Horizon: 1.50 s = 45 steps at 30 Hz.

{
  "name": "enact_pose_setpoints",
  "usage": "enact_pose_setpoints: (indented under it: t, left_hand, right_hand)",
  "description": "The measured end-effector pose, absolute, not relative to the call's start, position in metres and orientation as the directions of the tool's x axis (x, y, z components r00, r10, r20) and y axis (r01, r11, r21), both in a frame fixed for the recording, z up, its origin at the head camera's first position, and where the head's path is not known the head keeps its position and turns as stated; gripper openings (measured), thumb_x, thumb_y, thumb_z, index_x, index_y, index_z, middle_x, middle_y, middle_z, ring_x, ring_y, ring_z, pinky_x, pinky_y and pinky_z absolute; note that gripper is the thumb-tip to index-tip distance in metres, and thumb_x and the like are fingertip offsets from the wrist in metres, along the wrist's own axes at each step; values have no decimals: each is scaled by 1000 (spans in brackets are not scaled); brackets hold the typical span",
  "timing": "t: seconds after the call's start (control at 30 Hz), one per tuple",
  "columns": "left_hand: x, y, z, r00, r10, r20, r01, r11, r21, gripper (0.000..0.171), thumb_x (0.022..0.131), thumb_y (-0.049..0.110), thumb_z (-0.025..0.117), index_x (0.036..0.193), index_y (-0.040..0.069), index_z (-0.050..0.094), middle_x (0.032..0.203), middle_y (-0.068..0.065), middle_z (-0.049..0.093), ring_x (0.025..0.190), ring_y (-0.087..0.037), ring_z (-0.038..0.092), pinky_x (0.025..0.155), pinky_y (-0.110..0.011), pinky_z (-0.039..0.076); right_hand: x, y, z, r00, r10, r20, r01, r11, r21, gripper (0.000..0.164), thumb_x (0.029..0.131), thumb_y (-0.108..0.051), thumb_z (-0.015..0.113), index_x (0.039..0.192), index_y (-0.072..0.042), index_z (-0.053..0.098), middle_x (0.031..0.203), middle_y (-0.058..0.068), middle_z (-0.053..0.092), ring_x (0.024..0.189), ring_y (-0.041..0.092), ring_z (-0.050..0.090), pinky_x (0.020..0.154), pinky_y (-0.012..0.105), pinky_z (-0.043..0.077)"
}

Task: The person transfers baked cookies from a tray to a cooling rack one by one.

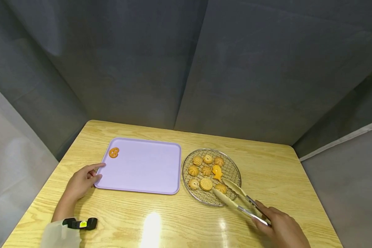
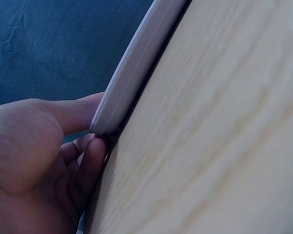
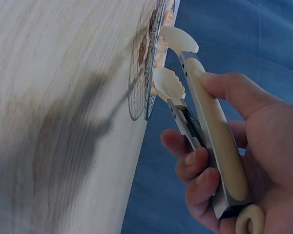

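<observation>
My left hand (image 1: 82, 181) pinches the left rim of a lilac tray (image 1: 142, 167); in the left wrist view its thumb and fingers meet at the tray's edge (image 2: 124, 78). One pretzel-shaped cookie (image 1: 113, 152) lies near that tray's upper left corner. In my right hand (image 1: 282, 224) is a pair of tongs (image 3: 219, 146) with cream tips, their arms spread apart. The tips stand over a round wire rack (image 1: 201, 200), on either side of a ridged round cookie (image 1: 221, 188). Just above it lies a fish-shaped orange cookie (image 1: 217, 172).
Several other cookies sit on the rack, among them a flat round one (image 1: 206, 184) and a swirled one (image 1: 197, 160). The rack stands right of the tray on a wooden table (image 1: 272, 172). Grey curtains (image 1: 235, 69) hang behind and at both sides.
</observation>
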<state>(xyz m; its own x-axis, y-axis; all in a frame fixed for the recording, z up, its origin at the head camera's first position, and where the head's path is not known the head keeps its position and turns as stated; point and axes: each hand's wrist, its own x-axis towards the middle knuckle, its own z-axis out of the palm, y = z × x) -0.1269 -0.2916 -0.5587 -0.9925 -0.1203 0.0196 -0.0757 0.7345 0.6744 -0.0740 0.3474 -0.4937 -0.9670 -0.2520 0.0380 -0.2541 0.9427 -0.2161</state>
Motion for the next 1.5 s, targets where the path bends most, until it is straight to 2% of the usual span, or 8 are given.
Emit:
enact_pose_setpoints:
  t: [0.17, 0.33, 0.7, 0.93, 1.1, 1.2, 1.37, 1.5]
  left_hand:
    - [-127, -292, -558, -993, -116, 26, -68, 736, 674, 43, 100, 9, 67, 142, 7, 62, 94, -10, 55, 77, -21, 50, 61, -28, 40]
    - [-127, -291, -558, -994, -110, 23, -64, 728, 683, 43, 100, 9, 67, 142, 6, 62, 94, -9, 55, 75, -20, 49, 60, -27, 40]
    - [-127, -290, -558, -993, -113, 23, -67, 729, 681, 43, 99, 8, 66, 142, 6, 61, 93, -9, 55, 75, -19, 49, 59, -27, 40]
    - [-127, -291, -561, -993, -119, 12, -79, 731, 677, 43, 99, 8, 67, 142, 5, 62, 92, -9, 55, 75, -19, 50, 59, -27, 41]
    - [-127, -291, -560, -993, -120, 17, -76, 729, 680, 44, 99, 8, 67, 142, 6, 62, 92, -9, 55, 75, -20, 49, 59, -27, 40]
    - [-128, -291, -559, -993, -118, 18, -74, 730, 680, 44, 99, 8, 67, 142, 6, 61, 92, -9, 55, 75, -20, 49, 60, -27, 40]
    - [-128, -291, -559, -993, -116, 20, -72, 731, 679, 44, 99, 7, 67, 142, 6, 62, 92, -9, 55, 76, -21, 50, 60, -27, 40]
    - [-128, -291, -559, -992, -121, 18, -77, 734, 675, 44, 99, 7, 67, 142, 5, 61, 93, -9, 55, 77, -21, 50, 61, -28, 39]
  right_hand:
    - [-74, 347, -495, -964, -254, 78, -265, 937, -225, 56, 88, -39, 82, 132, -8, 70, 82, -13, 59, 61, -3, 44, 55, 30, 42]
    - [-75, 342, -497, -970, -241, 19, -238, 940, -246, 65, 87, -45, 81, 136, -4, 67, 87, -10, 62, 62, -2, 44, 57, 30, 43]
    - [-85, 322, -493, -965, -262, -2, -251, 928, -274, 79, 85, -54, 80, 145, -7, 59, 94, -5, 66, 67, 3, 53, 60, 32, 47]
    - [-89, 303, -492, -965, -263, 26, -258, 917, -305, 81, 84, -56, 80, 146, -9, 58, 95, -2, 66, 66, 5, 52, 61, 32, 46]
    - [-95, 289, -492, -961, -274, 41, -271, 901, -338, 84, 85, -59, 77, 150, -11, 55, 99, -1, 69, 77, 12, 63, 68, 37, 51]
    - [-99, 281, -493, -952, -300, 54, -299, 887, -352, 83, 86, -59, 76, 150, -11, 54, 111, 6, 71, 91, 23, 71, 76, 43, 56]
    - [-104, 265, -497, -932, -345, 115, -362, 858, -364, 80, 86, -54, 79, 149, -10, 55, 129, 16, 68, 112, 36, 69, 90, 52, 56]
    - [-110, 252, -500, -920, -370, 132, -391, 840, -376, 81, 87, -54, 79, 150, -10, 54, 125, 14, 70, 110, 33, 70, 92, 51, 55]
